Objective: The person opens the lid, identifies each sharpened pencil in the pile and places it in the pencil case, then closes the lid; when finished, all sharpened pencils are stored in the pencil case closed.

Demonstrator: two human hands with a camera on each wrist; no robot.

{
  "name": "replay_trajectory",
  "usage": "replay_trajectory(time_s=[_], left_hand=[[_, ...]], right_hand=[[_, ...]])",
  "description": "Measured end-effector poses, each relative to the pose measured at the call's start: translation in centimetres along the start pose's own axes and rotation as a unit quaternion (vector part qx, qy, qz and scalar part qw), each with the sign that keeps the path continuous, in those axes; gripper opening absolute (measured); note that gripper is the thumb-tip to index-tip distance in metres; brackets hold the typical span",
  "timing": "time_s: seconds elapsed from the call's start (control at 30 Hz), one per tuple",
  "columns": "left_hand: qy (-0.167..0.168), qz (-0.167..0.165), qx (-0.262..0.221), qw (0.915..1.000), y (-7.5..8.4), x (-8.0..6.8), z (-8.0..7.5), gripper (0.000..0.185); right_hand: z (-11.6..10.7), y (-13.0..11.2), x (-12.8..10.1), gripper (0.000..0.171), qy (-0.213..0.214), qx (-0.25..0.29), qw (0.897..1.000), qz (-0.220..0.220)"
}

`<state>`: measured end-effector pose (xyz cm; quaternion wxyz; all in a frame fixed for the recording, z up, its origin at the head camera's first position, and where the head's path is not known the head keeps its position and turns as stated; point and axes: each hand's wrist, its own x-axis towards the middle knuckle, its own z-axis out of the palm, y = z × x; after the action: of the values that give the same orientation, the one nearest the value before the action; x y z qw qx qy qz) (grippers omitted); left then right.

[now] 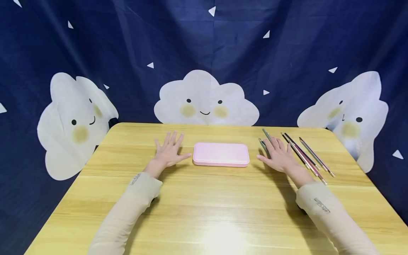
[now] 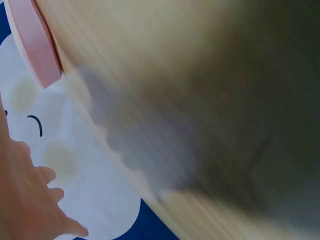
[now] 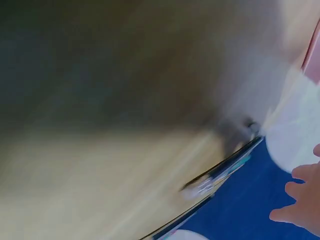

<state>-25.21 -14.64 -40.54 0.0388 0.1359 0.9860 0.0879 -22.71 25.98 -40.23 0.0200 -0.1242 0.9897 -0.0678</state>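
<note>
Head view: we see left hand (image 1: 167,155), right hand (image 1: 278,158), fingers (image 1: 180,140) spread, gripping nothing; pink case (image 1: 221,154) between, pencils (image 1: 317,157) about right hand, likely laid within easy reach.

We face a dark blue curtain (image 1: 178,39) printed with small white triangles (image 1: 212,11) and three white clouds (image 1: 205,94), all with yellowish cheeks; before it we see a light wood-grain counter (image 1: 194,194), its far corners rounded.
</note>
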Motion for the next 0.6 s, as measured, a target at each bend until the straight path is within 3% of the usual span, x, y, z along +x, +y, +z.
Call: replay_trajectory(time_s=[0.27,0.6], left_hand=[[-0.007,0.059,-0.033,0.9977,0.7,1.0,0.8,0.097],[-0.045,0.144,-0.063,0.9866,2.0,2.4,1.8,0.110]], right_hand=[[0.1,-4.0,1.7,0.080,-0.017,-0.013,0.998,-0.066],[1.2,-8.9,3.7,0.080,-0.059,-0.030,0.986,-0.152]])
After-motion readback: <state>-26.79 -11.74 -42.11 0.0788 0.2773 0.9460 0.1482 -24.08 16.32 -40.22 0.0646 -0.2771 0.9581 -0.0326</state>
